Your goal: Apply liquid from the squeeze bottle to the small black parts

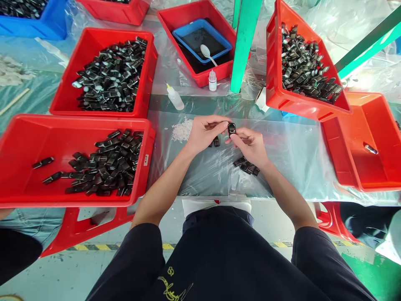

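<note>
A small glossy black plastic part (232,128) is held up between my two hands above the table. My left hand (205,133) pinches it from the left with thumb and forefinger. On its other side, my right hand (251,146) grips the lower right edge with closed fingers. Under my left hand lie a couple of similar black parts (216,141), partly hidden. Several more black parts (247,166) rest in a loose group just below my right hand. Beside my left hand spreads a pile of small whitish pieces (182,130).
Red bins of black parts stand at left (149,167), upper left (152,71) and upper right (300,100). A dropper bottle (175,98), a small white-capped bottle (212,81) and a green post (244,46) stand beyond my hands. Another red bin (341,154) is at right.
</note>
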A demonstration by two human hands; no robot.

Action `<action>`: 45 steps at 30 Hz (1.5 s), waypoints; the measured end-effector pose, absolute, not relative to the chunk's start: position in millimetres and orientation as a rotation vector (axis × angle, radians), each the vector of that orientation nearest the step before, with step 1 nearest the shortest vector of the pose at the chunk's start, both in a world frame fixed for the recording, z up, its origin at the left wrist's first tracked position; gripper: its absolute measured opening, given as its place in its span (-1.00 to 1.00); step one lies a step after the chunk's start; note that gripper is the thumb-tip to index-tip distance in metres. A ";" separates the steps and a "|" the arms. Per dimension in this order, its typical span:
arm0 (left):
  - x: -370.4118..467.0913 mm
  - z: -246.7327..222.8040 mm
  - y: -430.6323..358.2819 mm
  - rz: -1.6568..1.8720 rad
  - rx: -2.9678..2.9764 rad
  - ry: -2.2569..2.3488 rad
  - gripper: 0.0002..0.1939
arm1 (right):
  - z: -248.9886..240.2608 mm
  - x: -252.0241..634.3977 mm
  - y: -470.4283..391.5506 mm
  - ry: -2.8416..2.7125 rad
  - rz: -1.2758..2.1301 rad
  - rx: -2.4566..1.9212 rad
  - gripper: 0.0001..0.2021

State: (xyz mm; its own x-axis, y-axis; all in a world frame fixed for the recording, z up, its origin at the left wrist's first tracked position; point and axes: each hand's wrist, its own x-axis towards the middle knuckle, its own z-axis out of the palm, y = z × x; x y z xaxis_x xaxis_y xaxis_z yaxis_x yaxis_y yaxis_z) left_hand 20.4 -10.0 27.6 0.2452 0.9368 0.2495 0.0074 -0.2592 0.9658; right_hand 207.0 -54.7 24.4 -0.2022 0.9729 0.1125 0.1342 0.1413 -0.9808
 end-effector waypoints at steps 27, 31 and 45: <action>44.2 29.4 -48.7 0.204 2.401 0.836 -0.80 | 24.6 298.1 -15.9 -1.878 0.685 -1.936 -0.68; 46.8 30.7 -50.2 0.098 2.412 0.890 -0.93 | 33.4 285.0 -20.0 -1.892 0.630 -1.782 -0.57; 46.6 19.5 -28.2 1.108 1.329 0.812 -0.50 | 20.2 231.1 -32.7 -1.509 1.128 -0.955 -0.48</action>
